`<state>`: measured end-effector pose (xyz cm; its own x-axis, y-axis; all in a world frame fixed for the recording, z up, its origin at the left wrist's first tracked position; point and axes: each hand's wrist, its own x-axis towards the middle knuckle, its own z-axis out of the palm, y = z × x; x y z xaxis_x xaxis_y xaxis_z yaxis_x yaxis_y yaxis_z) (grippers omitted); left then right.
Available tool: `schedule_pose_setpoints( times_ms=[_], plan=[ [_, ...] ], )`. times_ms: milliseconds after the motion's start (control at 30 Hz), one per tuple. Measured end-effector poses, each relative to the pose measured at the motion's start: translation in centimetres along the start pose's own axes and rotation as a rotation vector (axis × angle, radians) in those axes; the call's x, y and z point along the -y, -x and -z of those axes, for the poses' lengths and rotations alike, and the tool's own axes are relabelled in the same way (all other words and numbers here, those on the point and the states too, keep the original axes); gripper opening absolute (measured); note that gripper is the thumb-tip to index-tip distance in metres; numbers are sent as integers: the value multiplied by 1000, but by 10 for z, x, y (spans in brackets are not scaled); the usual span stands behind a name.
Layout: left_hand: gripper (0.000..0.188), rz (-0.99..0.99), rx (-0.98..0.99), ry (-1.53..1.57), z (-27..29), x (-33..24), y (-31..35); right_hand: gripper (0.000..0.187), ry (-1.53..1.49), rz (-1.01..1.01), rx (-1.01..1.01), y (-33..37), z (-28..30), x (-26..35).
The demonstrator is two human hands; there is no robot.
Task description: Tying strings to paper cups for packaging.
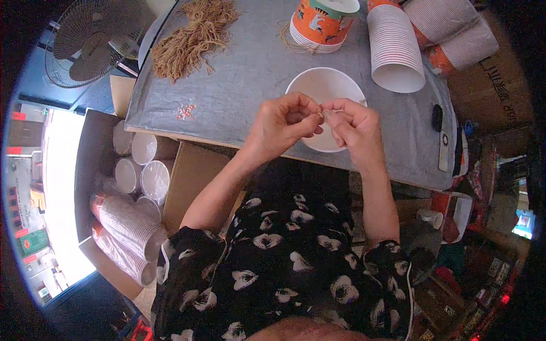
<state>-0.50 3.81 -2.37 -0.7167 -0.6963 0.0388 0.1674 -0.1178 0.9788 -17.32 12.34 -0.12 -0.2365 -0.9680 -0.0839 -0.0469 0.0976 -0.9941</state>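
My left hand (280, 126) and my right hand (357, 128) meet fingertip to fingertip above a white paper tub (329, 81) near the table's front edge. Both are closed in a pinch. Whatever sits between the fingertips is too small to make out. The tub's open mouth faces up under my hands, and they cover part of it. Just beyond it stand stacked orange paper tubs (320, 27) with a green one on top and brown string beside them. A small scatter of red and white bits (185, 111) lies on the grey table to the left.
Bundled brown string (196, 37) lies at the far left of the table (244, 74). A long stack of tubs (396, 51) and wrapped stacks (463, 48) occupy the far right. A cardboard box (193, 176) with wrapped tubs stands lower left, below a fan (94, 48).
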Motion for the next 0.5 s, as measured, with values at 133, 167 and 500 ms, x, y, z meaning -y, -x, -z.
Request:
schedule_pose_setpoints(
  times_ms=[133,167,500],
  plan=[
    [10,25,-25,91,-2,1,1,14,-3,4,33,2,1,1],
    [10,25,-25,92,-2,2,2,14,-2,3,33,2,1,1],
    [12,54,-29,156,-3,2,2,11,159,132,-4,4,-5,-5]
  ],
)
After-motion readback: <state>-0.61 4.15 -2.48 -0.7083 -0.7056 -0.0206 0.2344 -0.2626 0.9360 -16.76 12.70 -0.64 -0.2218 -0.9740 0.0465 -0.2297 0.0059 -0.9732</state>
